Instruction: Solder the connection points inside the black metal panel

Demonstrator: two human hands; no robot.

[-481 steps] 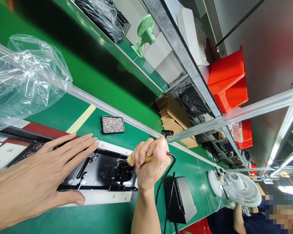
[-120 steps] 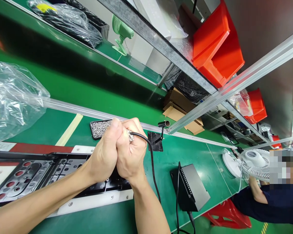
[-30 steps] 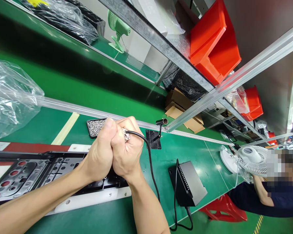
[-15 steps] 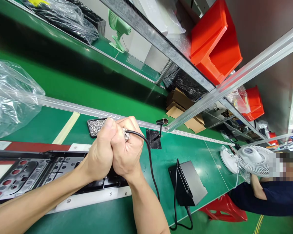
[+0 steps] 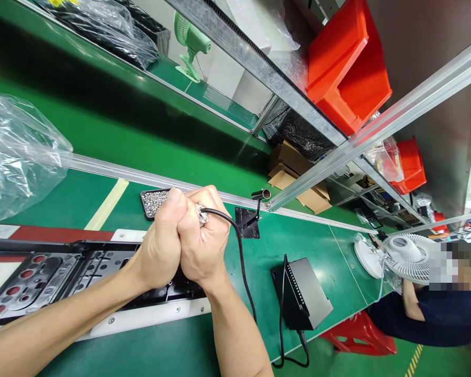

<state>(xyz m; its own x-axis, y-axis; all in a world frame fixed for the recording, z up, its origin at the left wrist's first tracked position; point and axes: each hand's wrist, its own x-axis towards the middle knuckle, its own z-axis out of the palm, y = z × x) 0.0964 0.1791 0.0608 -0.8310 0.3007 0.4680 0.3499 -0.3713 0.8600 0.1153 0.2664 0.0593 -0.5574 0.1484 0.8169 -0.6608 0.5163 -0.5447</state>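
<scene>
My left hand [image 5: 163, 243] and my right hand [image 5: 204, 243] are pressed together, fingers wrapped around a corded electric screwdriver. Its body is hidden inside my grip; only the silvery wrapped cable end [image 5: 201, 214] shows at the top. From there a black cable [image 5: 241, 256] bends down to the right, past my right wrist. Beneath my hands lies a long black plastic housing [image 5: 98, 269] in a white-edged fixture [image 5: 153, 318]; my hands hide the spot under the tool. Just behind my left hand is a black tray [image 5: 153, 203] of small silver screws.
A black box [image 5: 304, 293] with a cable stands to the right. Behind it are a small stand [image 5: 255, 212] and a metal post [image 5: 377, 131]. Clear plastic [image 5: 19, 157] hangs at left. A person [image 5: 427, 314] sits by a white fan [image 5: 406, 256]. Red bins [image 5: 349, 68] sit above.
Almost nothing differs. Both hands keep the same grip in nearly the same place, and the view has shifted very slightly.
</scene>
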